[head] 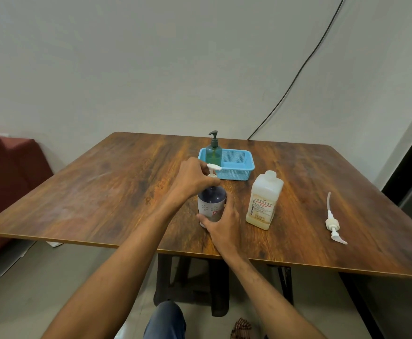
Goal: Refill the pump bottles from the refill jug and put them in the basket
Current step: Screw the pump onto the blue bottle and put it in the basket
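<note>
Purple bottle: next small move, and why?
Probably twist the pump collar with the left hand: its fingers pinch it, while the right hand grips the purple bottle low on the table. Loosening or tightening, I cannot tell. The green bottle already stands in the basket.

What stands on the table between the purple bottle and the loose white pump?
The refill jug, uncapped, stands between the purple bottle and the loose white pump; the head view shows it.
</note>
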`<act>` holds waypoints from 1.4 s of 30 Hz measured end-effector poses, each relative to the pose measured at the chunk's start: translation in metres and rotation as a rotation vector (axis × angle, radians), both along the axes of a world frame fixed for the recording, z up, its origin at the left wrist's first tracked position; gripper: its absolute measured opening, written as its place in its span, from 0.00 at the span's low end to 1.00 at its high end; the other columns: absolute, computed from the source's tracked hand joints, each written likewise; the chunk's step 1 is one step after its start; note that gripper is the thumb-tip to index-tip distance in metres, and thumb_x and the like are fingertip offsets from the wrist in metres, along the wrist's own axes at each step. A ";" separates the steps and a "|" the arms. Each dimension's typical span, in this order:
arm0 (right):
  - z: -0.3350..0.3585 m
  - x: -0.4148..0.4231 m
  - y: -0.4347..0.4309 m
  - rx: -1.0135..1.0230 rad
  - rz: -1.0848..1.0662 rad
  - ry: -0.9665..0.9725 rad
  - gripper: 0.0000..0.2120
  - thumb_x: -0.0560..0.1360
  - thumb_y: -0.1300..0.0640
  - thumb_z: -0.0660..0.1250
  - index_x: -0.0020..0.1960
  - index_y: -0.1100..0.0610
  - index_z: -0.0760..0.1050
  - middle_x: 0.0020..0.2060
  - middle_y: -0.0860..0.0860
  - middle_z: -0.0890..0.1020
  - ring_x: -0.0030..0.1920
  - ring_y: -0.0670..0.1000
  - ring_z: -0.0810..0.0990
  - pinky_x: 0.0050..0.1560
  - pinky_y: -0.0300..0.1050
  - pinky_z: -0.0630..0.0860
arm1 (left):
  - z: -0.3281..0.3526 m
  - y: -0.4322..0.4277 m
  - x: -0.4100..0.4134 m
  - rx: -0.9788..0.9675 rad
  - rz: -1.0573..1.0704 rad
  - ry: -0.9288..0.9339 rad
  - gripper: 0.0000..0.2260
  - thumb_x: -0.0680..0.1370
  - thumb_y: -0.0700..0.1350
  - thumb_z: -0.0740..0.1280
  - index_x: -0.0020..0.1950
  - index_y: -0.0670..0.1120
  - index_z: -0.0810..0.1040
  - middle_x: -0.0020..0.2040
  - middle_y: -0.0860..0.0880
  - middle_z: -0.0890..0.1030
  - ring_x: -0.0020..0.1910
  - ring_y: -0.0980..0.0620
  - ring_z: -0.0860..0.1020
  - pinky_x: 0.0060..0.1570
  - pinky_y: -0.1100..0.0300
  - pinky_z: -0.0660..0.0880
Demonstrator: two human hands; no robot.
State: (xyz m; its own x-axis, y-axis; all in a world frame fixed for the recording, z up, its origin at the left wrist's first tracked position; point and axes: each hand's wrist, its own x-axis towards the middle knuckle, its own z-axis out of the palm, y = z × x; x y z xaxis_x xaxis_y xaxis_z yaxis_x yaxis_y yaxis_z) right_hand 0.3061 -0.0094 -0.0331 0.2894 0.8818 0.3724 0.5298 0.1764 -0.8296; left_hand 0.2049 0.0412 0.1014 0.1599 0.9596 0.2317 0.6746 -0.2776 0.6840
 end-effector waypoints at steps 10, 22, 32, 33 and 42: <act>0.001 0.002 0.000 0.004 0.007 0.004 0.44 0.67 0.47 0.81 0.76 0.49 0.61 0.69 0.47 0.74 0.70 0.49 0.73 0.68 0.49 0.74 | -0.015 -0.005 -0.003 -0.051 -0.068 -0.116 0.08 0.72 0.42 0.75 0.50 0.43 0.85 0.40 0.48 0.85 0.44 0.52 0.84 0.45 0.54 0.83; 0.001 0.002 0.001 0.022 0.016 0.014 0.44 0.67 0.49 0.81 0.76 0.49 0.61 0.67 0.46 0.76 0.67 0.47 0.75 0.63 0.41 0.75 | -0.055 -0.021 0.008 0.195 0.076 -0.580 0.15 0.71 0.44 0.78 0.55 0.45 0.80 0.48 0.52 0.84 0.47 0.57 0.83 0.48 0.60 0.82; -0.002 0.001 0.002 0.002 -0.027 -0.035 0.41 0.69 0.52 0.81 0.75 0.46 0.61 0.65 0.45 0.78 0.64 0.44 0.77 0.60 0.39 0.77 | -0.065 -0.021 0.018 0.116 0.088 -0.659 0.28 0.67 0.49 0.82 0.63 0.49 0.76 0.56 0.56 0.81 0.55 0.60 0.80 0.54 0.68 0.77; -0.003 0.001 0.003 0.006 -0.035 -0.045 0.41 0.69 0.53 0.80 0.75 0.45 0.61 0.64 0.45 0.78 0.63 0.44 0.78 0.61 0.42 0.79 | -0.067 -0.023 0.020 0.172 0.131 -0.642 0.24 0.67 0.49 0.81 0.59 0.49 0.77 0.54 0.56 0.81 0.53 0.59 0.81 0.51 0.70 0.77; -0.003 0.002 0.003 0.022 -0.028 -0.038 0.39 0.67 0.51 0.81 0.71 0.46 0.64 0.61 0.44 0.78 0.59 0.43 0.78 0.55 0.42 0.81 | -0.064 -0.017 0.001 0.098 -0.145 -0.525 0.13 0.80 0.40 0.68 0.65 0.44 0.80 0.56 0.51 0.84 0.56 0.57 0.81 0.57 0.58 0.80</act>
State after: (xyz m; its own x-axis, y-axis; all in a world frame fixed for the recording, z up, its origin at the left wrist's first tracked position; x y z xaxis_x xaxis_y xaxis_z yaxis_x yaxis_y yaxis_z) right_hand 0.3079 -0.0060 -0.0360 0.2993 0.8651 0.4024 0.5660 0.1785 -0.8049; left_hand 0.2062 0.0245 0.0374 0.1273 0.9062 0.4032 0.2002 -0.4216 0.8844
